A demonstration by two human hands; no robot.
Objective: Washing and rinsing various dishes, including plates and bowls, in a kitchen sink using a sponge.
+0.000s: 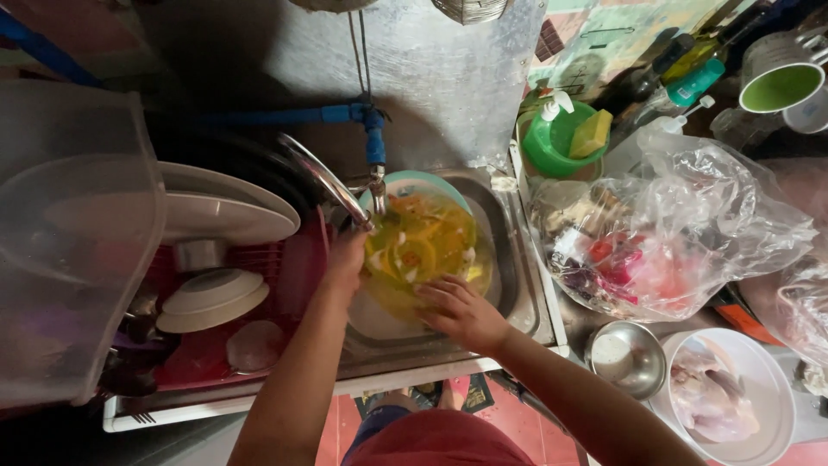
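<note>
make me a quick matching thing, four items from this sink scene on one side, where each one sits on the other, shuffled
Things:
1. clear bowl of yellow liquid
2. small steel bowl
3. stacked white plates
4. green tub with a yellow sponge

Places:
A. in the red dish rack left of the sink
B. on the counter's back edge, right of the tap
C. in the sink, under the right hand
D. on the counter's front edge, beside the white bowl of raw meat

Pairs: 1-C, 2-D, 3-A, 4-B
</note>
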